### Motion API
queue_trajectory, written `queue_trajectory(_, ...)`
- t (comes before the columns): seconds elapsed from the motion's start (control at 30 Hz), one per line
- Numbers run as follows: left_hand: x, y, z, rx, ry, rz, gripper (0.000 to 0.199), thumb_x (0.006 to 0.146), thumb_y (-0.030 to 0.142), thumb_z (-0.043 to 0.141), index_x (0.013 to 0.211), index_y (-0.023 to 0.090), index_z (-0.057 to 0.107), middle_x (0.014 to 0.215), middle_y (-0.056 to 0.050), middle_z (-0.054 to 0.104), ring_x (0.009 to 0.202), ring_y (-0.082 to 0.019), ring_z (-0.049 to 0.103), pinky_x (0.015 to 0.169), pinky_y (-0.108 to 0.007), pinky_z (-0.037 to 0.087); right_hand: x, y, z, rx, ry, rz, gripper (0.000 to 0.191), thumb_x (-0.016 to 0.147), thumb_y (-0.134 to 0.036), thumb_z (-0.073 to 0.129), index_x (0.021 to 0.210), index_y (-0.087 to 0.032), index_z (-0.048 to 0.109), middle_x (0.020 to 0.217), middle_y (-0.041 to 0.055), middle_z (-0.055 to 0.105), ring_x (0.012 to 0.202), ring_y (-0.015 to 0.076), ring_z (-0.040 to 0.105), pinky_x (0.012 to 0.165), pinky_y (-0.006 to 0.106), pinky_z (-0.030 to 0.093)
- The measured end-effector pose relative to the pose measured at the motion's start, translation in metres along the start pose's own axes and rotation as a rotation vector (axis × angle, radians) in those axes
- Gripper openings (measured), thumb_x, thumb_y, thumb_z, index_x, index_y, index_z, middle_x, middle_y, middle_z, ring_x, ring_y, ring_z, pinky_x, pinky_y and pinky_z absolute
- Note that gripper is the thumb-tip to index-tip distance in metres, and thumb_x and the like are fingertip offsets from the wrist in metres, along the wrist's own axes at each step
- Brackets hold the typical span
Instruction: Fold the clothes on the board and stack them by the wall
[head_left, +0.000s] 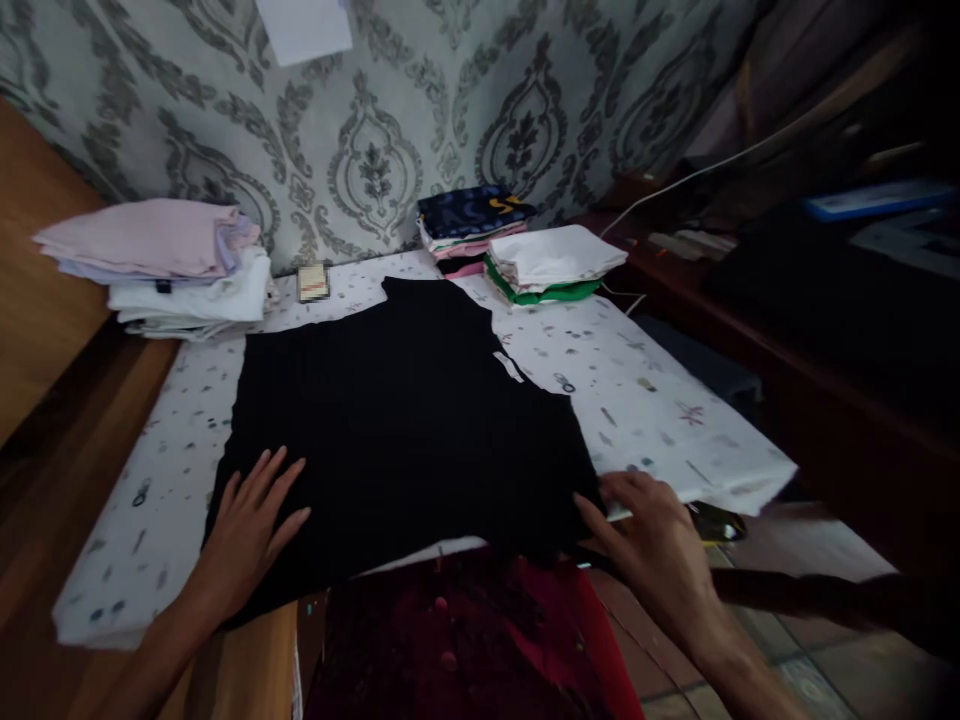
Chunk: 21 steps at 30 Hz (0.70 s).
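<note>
A black shirt (390, 420) lies spread sideways over a white printed cloth (660, 400); a small white label (510, 366) shows by its neckline. My left hand (251, 525) rests flat on the shirt's near left part, fingers spread. At the shirt's near right edge, my right hand (656, 535) has its thumb on top and its other fingers curled around the edge, closed on the fabric. Those fingertips are partly hidden.
Folded pink and white clothes (187, 260) are stacked at the back left. Two more piles stand at the back: one topped by a navy garment (476, 210), one by a white garment (555, 255). A small pale box (313, 283) sits near the patterned wall (375, 160).
</note>
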<state>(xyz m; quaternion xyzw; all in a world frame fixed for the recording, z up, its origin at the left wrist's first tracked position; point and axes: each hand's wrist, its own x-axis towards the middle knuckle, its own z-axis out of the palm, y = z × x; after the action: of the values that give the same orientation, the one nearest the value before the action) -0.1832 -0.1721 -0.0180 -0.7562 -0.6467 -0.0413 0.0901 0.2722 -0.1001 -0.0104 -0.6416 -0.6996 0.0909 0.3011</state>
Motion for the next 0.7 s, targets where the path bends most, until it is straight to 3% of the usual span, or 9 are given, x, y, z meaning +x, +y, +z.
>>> queue_trajectory(0.17,0.002,0.001,-0.007,0.022,-0.031,-0.055,0.051,0.101,0.048,0.038,0.146,0.026,0.046,0.155,-0.011,0.046,0.145,-0.033,0.039,0.11,-0.06,0.04,-0.007,-0.001,-0.007,0.241,-0.151,0.337,0.04,0.084,-0.067,0.052,0.077,-0.028,0.054,0.055,0.0003,0.06,0.048,0.0218,0.055,0.045,0.031,0.039)
queue_trajectory(0.3,0.01,-0.003,-0.015,-0.005,-0.05,-0.053,0.05,0.099,0.053,0.041,0.141,0.027,0.052,0.15,-0.011,0.052,0.141,-0.034,0.045,0.11,-0.063,0.038,-0.008,0.028,-0.016,0.231,-0.305,0.35,0.031,0.078,-0.062,0.059,0.086,-0.032,0.054,0.053,-0.0003,0.063,0.047,0.026,0.06,0.046,0.034,0.043)
queue_trajectory(0.4,0.028,-0.003,-0.016,-0.061,-0.027,-0.03,0.05,0.101,0.052,0.038,0.142,0.027,0.05,0.15,-0.011,0.051,0.141,-0.031,0.046,0.112,-0.061,0.038,0.009,0.042,-0.023,0.082,-0.28,0.321,0.031,0.074,-0.062,0.062,0.084,-0.033,0.057,0.054,0.0003,0.064,0.043,0.0274,0.061,0.044,0.036,0.044)
queue_trajectory(0.5,0.062,0.008,-0.014,-0.13,-0.016,0.025,0.053,0.102,0.049,0.037,0.15,0.028,0.039,0.157,-0.01,0.043,0.147,-0.028,0.037,0.115,-0.057,0.036,0.044,0.013,-0.018,-0.014,-0.125,0.121,0.027,0.082,-0.057,0.056,0.087,-0.031,0.062,0.069,0.0047,0.071,0.055,0.0277,0.067,0.05,0.039,0.05)
queue_trajectory(0.6,0.101,0.026,-0.006,-0.192,-0.011,0.084,0.056,0.102,0.049,0.037,0.154,0.028,0.031,0.162,-0.01,0.034,0.15,-0.027,0.03,0.117,-0.054,0.033,0.088,-0.052,0.014,0.074,-0.199,-0.331,0.027,0.092,-0.04,0.049,0.107,-0.027,0.067,0.114,0.0102,0.073,0.101,0.0269,0.071,0.087,0.041,0.058)
queue_trajectory(0.7,0.126,0.029,0.01,-0.211,-0.011,0.1,0.06,0.101,0.05,0.038,0.156,0.028,0.029,0.163,-0.011,0.032,0.151,-0.027,0.029,0.116,-0.053,0.034,0.122,-0.103,0.064,0.062,-0.301,-0.648,0.043,0.094,-0.035,0.051,0.133,-0.02,0.059,0.149,0.0158,0.052,0.135,0.0288,0.052,0.108,0.046,0.047)
